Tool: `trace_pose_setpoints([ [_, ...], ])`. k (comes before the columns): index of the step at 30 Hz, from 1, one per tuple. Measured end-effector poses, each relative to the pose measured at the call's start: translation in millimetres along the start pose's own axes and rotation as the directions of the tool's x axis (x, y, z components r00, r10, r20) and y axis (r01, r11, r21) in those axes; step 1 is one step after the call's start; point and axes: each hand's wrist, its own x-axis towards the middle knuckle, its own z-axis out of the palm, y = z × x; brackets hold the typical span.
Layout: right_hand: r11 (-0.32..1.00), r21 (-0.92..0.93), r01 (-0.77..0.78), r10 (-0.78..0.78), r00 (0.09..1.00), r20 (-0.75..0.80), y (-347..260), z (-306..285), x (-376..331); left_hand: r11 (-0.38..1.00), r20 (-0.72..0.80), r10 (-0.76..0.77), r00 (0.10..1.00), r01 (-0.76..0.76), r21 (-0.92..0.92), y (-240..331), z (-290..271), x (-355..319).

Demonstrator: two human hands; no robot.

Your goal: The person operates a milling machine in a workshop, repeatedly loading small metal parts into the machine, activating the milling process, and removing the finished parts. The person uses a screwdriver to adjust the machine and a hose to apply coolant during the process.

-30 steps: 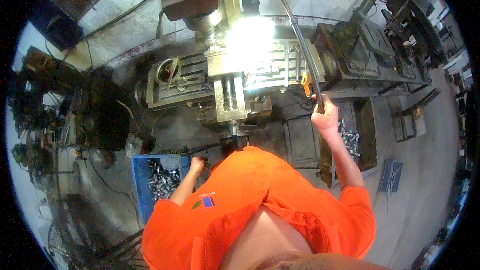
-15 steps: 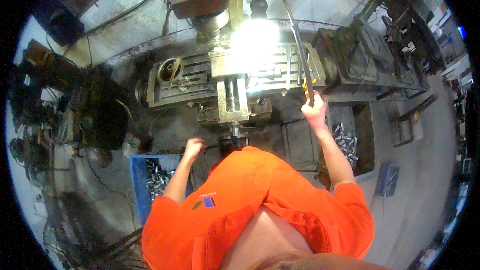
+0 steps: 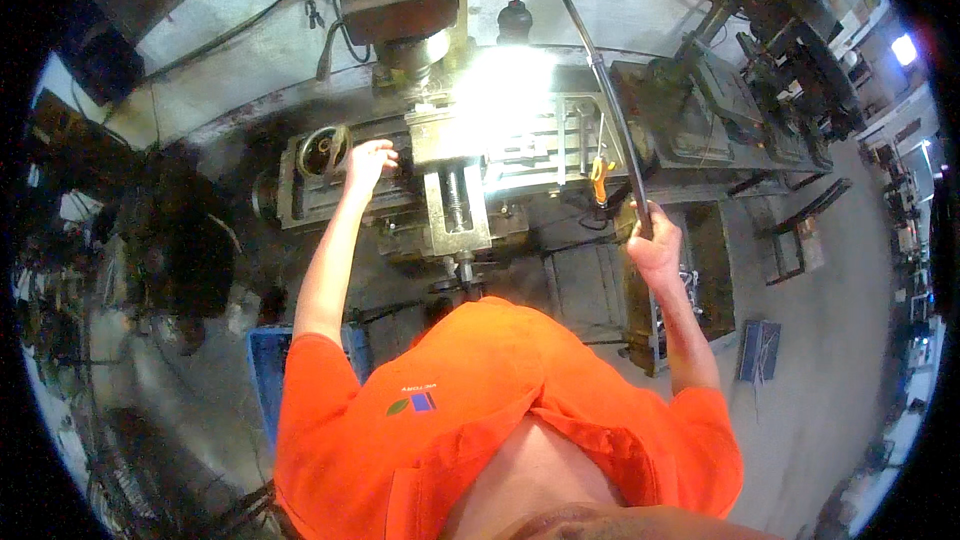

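Forward and up from beside the blue bin (image 3: 266, 365), my left hand (image 3: 370, 172) has swung out over the left part of the machine table (image 3: 312, 198), while my right hand (image 3: 655, 242) stays on the dark lever (image 3: 619, 130).

My left fingers are partly spread and loosely bent; I see nothing between them, though their undersides are hidden from me. Just right of their tips, apart from them, stands the vise (image 3: 460, 238), and just left of them is a round metal ring (image 3: 322, 151). My right fingers are wrapped firmly round the lever's lower end, which rises ahead of them beside the machine head.

Beyond my left fingertips and to the right, the lamp (image 3: 515, 22) throws such glare over the vise's far end that I cannot tell whether anything is clamped there, or how finished it is. Ahead and left of my right fingers, an orange-handled tool (image 3: 599, 180) sits by the table's edge, untouched.

Behind my right fingers, small metal pieces (image 3: 692, 290) lie in the crate (image 3: 715, 270), partly covered by my forearm. Well behind my left fingers, my arm and sleeve hide most of the bin's inside. So how many pieces are done and how many remain, I cannot judge.
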Motion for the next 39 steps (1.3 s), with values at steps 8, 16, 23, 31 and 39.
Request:
trace_pose_setpoints([
  [8,0.981,-0.183,-0.063,0.066,0.998,0.009,-95.6,-95.1,-25.3,0.993,-0.068,0.113,0.991,-0.110,0.040,-8.7,28.8,64.2],
  [16,0.568,-0.533,0.627,-0.815,0.338,-0.471,-149.0,-187.7,-43.7,0.984,0.073,-0.119,0.990,0.128,-0.123,-4.6,29.3,88.7],
  [23,0.856,-0.222,0.468,-0.505,0.659,-0.558,-95.7,-139.7,-60.8,0.925,0.152,-0.250,0.956,0.282,-0.256,8.1,26.5,90.5],
  [31,0.968,0.176,0.177,-0.065,0.859,-0.507,-49.8,-95.0,-62.7,0.910,0.119,-0.309,0.944,0.330,-0.250,10.8,29.8,93.5],
  [39,0.975,0.206,0.078,0.023,0.895,-0.445,-36.7,-79.2,-67.8,0.907,0.093,-0.251,0.964,0.267,-0.326,-12.1,31.4,99.7],
])
